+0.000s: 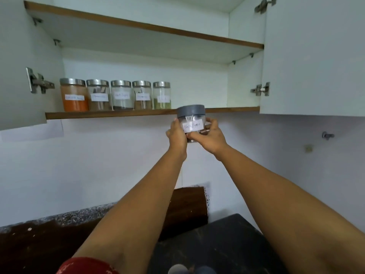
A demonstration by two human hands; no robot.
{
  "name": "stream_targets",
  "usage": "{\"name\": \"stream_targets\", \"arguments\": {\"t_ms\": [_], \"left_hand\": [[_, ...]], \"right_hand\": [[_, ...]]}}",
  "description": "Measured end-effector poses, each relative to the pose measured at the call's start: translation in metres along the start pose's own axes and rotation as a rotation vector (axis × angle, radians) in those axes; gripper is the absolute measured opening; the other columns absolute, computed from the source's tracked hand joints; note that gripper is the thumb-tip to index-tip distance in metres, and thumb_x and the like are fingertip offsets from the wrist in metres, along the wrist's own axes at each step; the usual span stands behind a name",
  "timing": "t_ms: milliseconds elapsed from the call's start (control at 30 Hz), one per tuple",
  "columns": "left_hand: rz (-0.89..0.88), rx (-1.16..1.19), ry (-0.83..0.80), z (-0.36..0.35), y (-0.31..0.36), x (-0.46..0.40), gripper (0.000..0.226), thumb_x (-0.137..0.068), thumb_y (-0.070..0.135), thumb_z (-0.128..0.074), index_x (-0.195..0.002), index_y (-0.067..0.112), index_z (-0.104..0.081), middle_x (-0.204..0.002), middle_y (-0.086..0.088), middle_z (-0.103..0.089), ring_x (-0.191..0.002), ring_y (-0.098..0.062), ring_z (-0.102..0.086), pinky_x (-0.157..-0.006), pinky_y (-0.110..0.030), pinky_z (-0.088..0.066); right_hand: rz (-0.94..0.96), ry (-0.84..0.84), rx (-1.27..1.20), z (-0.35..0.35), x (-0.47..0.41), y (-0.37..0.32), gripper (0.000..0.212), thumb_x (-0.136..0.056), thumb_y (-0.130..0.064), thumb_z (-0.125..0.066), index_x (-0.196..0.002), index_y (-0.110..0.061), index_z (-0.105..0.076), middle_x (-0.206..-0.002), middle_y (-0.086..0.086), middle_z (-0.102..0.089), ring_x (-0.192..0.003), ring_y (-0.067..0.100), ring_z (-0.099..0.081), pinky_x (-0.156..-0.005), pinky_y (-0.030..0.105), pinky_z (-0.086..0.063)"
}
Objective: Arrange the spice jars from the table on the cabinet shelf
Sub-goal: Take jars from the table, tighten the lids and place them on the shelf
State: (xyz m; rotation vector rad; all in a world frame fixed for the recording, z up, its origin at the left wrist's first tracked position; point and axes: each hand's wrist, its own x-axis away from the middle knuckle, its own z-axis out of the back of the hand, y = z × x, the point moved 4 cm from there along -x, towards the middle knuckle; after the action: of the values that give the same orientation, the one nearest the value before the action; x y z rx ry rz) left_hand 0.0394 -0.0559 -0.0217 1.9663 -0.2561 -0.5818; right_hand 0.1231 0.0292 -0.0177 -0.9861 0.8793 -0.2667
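Observation:
A clear jar with a grey lid point(191, 112) and a white "Black Pepper" label is raised just below the front edge of the lower cabinet shelf point(233, 109). My left hand point(177, 134) grips its left side and my right hand point(210, 135) grips its right side and bottom. Several steel-lidded spice jars stand in a row on the shelf's left half: an orange powder jar point(74, 95), a brown one point(98, 95), a black pepper one point(121, 95), another brown one point(142, 95) and a greenish one point(162, 95).
Both cabinet doors stand open, the left door point(17, 76) and the right door point(316, 56). An upper shelf point(146, 26) spans the cabinet. Shelf space lies to the right of the jar row. Below are a speckled countertop point(59, 216), a dark wooden board point(189, 204) and a black surface point(217, 244).

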Motion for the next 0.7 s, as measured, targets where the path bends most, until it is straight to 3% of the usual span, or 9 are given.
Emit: {"name": "stream_targets", "arguments": {"t_ms": [100,167,233,300,367,500,633,700], "left_hand": [[-0.124,-0.099,-0.005,-0.010,0.034,-0.021,0.050,-0.102,0.048,-0.029,-0.135,0.019,-0.052,-0.138,-0.015,-0.050,-0.124,-0.029,-0.054,-0.105,-0.049,-0.044],[-0.220,-0.155,-0.018,-0.014,0.056,-0.033,0.048,-0.104,0.045,-0.027,-0.130,0.017,-0.055,-0.131,-0.013,-0.057,-0.120,-0.028,-0.056,-0.104,-0.046,-0.045],[-0.325,-0.254,-0.003,-0.015,0.075,-0.042,0.043,-0.105,0.042,-0.028,-0.130,0.017,-0.052,-0.126,-0.008,-0.061,-0.115,-0.024,-0.057,-0.095,-0.035,-0.047],[-0.410,-0.406,-0.044,-0.017,0.086,-0.050,0.043,-0.104,0.041,-0.034,-0.140,0.021,-0.044,-0.127,-0.003,-0.058,-0.116,-0.019,-0.054,-0.089,-0.028,-0.043],[-0.457,-0.559,-0.136,-0.021,0.090,-0.060,0.050,-0.103,0.038,-0.040,-0.150,0.025,-0.031,-0.138,-0.002,-0.052,-0.120,-0.016,-0.050,-0.094,-0.031,-0.042],[-0.488,-0.740,-0.142,-0.022,0.094,-0.086,0.059,-0.102,0.030,-0.046,-0.154,0.028,-0.020,-0.148,-0.004,-0.045,-0.132,-0.021,-0.047,-0.104,-0.038,-0.041],[-0.429,-0.932,0.000,-0.018,0.091,-0.118,0.050,-0.102,0.032,-0.044,-0.150,0.026,-0.032,-0.146,-0.006,-0.048,-0.130,-0.027,-0.048,-0.100,-0.036,-0.042],[-0.391,-1.253,0.063,-0.010,0.087,-0.131,0.042,-0.103,0.033,-0.035,-0.143,0.022,-0.042,-0.141,-0.010,-0.053,-0.125,-0.030,-0.051,-0.101,-0.041,-0.043]], "right_hand": [[0.064,0.037,-0.040,0.004,-0.033,-0.022,0.076,-0.063,-0.043,-0.080,-0.124,-0.028,-0.037,-0.098,-0.017,-0.054,-0.084,-0.006,-0.055,-0.063,0.014,-0.039],[0.105,0.022,-0.039,0.006,-0.054,-0.034,0.073,-0.062,-0.044,-0.079,-0.121,-0.029,-0.039,-0.098,-0.017,-0.056,-0.087,-0.005,-0.055,-0.065,0.015,-0.040],[0.144,-0.020,-0.020,0.009,-0.075,-0.042,0.078,-0.065,-0.043,-0.080,-0.127,-0.026,-0.038,-0.106,-0.013,-0.057,-0.089,-0.005,-0.056,-0.066,0.014,-0.041],[0.174,-0.057,-0.020,0.013,-0.093,-0.044,0.083,-0.068,-0.042,-0.082,-0.133,-0.022,-0.035,-0.116,-0.009,-0.056,-0.093,0.000,-0.058,-0.069,0.014,-0.043],[0.206,-0.092,-0.003,0.016,-0.111,-0.044,0.087,-0.070,-0.043,-0.082,-0.136,-0.019,-0.031,-0.122,-0.006,-0.054,-0.103,0.009,-0.058,-0.077,0.019,-0.045],[0.247,-0.152,0.170,0.012,-0.148,-0.045,0.089,-0.073,-0.045,-0.079,-0.138,-0.016,-0.027,-0.126,-0.002,-0.052,-0.109,0.015,-0.054,-0.086,0.028,-0.047],[0.234,-0.231,0.364,-0.001,-0.185,-0.041,0.083,-0.075,-0.039,-0.079,-0.136,-0.009,-0.030,-0.127,0.006,-0.055,-0.113,0.022,-0.055,-0.084,0.028,-0.042],[0.178,-0.284,0.442,-0.007,-0.203,-0.034,0.082,-0.077,-0.041,-0.078,-0.137,-0.007,-0.033,-0.131,0.008,-0.052,-0.118,0.025,-0.053,-0.090,0.029,-0.042]]}}
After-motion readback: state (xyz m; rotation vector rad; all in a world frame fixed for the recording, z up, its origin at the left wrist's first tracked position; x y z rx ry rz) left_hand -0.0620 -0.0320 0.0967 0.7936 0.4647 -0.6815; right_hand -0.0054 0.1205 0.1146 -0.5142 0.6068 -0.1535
